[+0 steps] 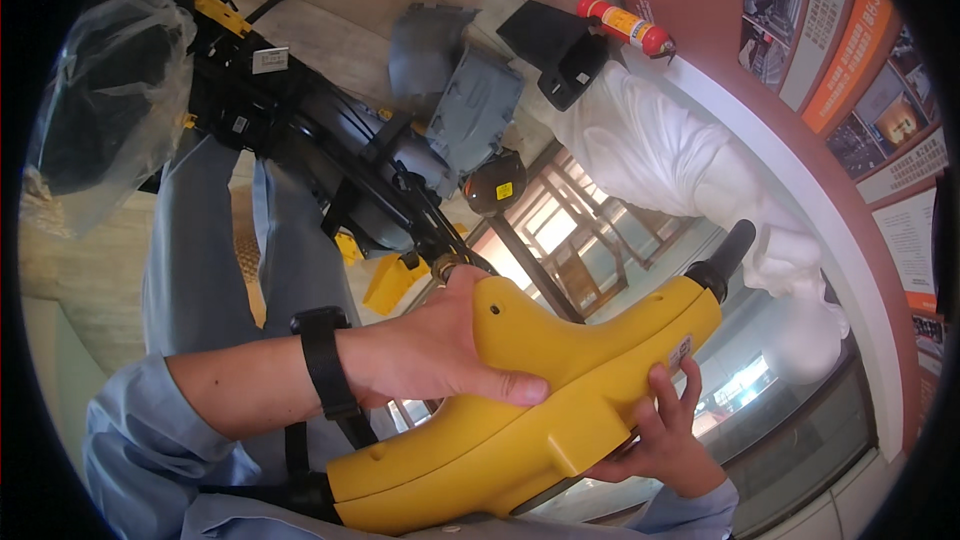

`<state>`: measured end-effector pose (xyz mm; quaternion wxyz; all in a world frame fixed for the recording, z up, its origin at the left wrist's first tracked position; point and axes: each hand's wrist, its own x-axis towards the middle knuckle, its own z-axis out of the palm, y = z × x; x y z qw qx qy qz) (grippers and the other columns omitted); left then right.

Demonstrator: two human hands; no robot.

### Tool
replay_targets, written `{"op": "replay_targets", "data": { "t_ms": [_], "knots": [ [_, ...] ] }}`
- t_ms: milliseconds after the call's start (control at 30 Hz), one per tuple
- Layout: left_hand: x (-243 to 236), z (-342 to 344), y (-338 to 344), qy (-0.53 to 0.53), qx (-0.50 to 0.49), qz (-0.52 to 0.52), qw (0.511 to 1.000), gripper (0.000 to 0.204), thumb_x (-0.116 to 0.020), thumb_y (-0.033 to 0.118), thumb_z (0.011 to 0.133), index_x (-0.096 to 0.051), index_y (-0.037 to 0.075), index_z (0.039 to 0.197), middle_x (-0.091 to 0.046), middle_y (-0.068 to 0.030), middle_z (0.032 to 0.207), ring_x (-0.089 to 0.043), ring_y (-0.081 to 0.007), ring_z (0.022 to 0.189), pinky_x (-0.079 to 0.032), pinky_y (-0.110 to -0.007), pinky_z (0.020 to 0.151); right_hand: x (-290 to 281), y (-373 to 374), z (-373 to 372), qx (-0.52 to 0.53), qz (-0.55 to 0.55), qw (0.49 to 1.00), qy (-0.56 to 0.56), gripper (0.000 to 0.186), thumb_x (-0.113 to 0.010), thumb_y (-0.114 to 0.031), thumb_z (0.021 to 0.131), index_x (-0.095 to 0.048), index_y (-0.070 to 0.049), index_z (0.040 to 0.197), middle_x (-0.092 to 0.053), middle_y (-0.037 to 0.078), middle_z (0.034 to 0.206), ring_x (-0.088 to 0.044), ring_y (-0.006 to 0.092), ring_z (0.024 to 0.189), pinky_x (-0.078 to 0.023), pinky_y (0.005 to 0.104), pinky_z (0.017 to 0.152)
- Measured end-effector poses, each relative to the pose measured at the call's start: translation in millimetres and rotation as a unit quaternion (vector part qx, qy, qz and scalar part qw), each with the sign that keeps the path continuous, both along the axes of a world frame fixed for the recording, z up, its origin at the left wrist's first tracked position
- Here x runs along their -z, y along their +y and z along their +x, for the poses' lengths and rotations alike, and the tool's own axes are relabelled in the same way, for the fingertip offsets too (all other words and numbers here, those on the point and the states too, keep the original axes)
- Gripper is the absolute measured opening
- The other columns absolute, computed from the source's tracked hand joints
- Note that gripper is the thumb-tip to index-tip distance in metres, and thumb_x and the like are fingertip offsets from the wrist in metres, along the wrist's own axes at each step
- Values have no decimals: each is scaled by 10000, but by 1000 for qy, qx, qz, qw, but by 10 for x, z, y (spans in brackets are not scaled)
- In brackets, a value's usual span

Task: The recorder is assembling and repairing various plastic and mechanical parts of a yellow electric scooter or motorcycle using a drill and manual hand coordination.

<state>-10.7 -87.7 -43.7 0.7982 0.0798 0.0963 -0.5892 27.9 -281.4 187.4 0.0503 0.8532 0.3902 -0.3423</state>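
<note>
A yellow curved plastic handlebar housing [560,380] with a black grip [722,258] at its right end and a black part [300,500] at its left end lies across the front, tilted up to the right. My left hand [430,340] grips its middle from the left, thumb pressed on the top face; its other fingers are partly hidden behind it. My right hand [665,445] holds the lower right side, fingers bent against the edge by a small label. Just past my left hand, a black tubular frame [350,155] runs away to the upper left.
A clear plastic bag [110,100] covers a dark part at upper left. Grey panels [470,100], a black plastic piece [560,55] and a red fire extinguisher [628,28] lie farther off. White cloth [660,140] and a reddish wall with posters [700,0] border the right.
</note>
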Motion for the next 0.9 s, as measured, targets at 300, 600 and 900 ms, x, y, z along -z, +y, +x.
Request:
{"op": "replay_targets", "data": {
  "t_ms": [300, 600, 900],
  "knots": [
    [-20, 52, 21, 10, 10, -14, 1000, 975, -858, 535, 655, -449, -27, 1339, -314, -154, 1259, -374, -290, 1241, -334, -364, 1086, 2, 216, 524, 14, -52, 990, 131, 581, -655, -573, 827, -461, -362, 1332, -488, 21, 1393, -397, 331, 1344, -232, 720, 1045],
    [62, -2, 30, 38, 35, -6, 999, 1157, -905, 440, 635, -180, -22, 1410, -478, -167, 1291, -480, -249, 1235, -440, -343, 999, -48, 225, 511, -29, -90, 975, 202, 495, -668, -502, 827, -449, -470, 1269, -490, -6, 1393, -448, 336, 1307, -247, 702, 1062],
    [-120, -37, 127, 9, 28, 43, 999, 1116, -833, 499, 710, -185, -80, 1409, -426, -198, 1323, -440, -267, 1270, -364, -343, 1073, -157, -24, 99, -32, -35, 993, 111, 613, -601, -542, 851, -286, -534, 1376, -445, -33, 1431, -443, 328, 1317, -251, 699, 1055]
  ]
}}
